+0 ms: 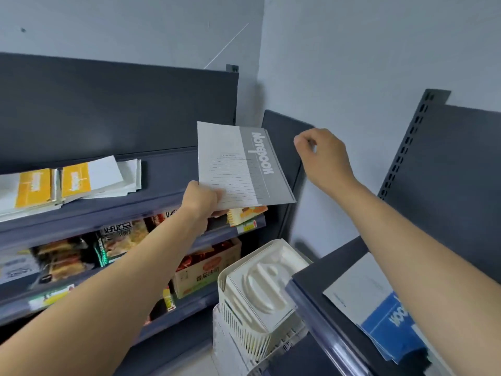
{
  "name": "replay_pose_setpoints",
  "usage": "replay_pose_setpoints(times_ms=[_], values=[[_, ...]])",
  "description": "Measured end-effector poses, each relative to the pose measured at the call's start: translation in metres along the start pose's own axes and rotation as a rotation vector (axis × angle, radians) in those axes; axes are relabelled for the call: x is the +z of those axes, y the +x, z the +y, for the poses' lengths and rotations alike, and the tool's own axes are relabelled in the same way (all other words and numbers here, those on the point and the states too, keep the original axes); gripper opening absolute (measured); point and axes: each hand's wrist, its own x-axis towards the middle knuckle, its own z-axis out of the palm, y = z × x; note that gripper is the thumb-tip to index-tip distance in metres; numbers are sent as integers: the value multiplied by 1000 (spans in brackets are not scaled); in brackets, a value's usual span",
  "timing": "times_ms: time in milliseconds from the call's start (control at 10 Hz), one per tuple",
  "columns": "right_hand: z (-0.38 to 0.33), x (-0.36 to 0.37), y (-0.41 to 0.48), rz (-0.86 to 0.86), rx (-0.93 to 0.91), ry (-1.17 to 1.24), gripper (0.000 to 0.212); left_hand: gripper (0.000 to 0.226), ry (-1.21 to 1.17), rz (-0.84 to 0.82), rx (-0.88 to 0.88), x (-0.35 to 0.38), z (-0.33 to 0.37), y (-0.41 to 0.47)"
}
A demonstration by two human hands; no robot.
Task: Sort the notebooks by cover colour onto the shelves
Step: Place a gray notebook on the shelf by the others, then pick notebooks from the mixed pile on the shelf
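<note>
Grey notebook (244, 164), pinched at its lower corner by the left hand (202, 198), right hand (322, 156) curled and empty, probably belongs at the top shelf's (165, 172) right end, apart from the yellow notebooks (73, 180).

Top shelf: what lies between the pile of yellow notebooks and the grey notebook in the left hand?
Nothing: the head view shows bare dark top shelf from the yellow notebooks to the grey notebook the left hand holds.
</note>
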Motion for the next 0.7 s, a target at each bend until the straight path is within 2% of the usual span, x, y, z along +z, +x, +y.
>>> replay_pose_setpoints(times_ms=[100,200,300,400,500,600,700], values=[[21,16,34,-35,11,-24,40,11,-12,36,-63,25,12,49],[39,32,69,-46,8,-17,41,19,-56,58,-174,42,19,82],[54,51,98,-78,15,-33,35,11,-96,100,-257,49,13,124],[66,70,117,-123,20,-58,23,19,-117,143,-302,50,6,156],[72,86,130,-178,39,-66,25,10,-84,163,-331,54,4,180],[73,98,140,-196,42,-81,28,13,-21,125,-300,59,4,197],[68,105,145,-200,40,-98,30,29,-176,53,-344,67,3,208]])
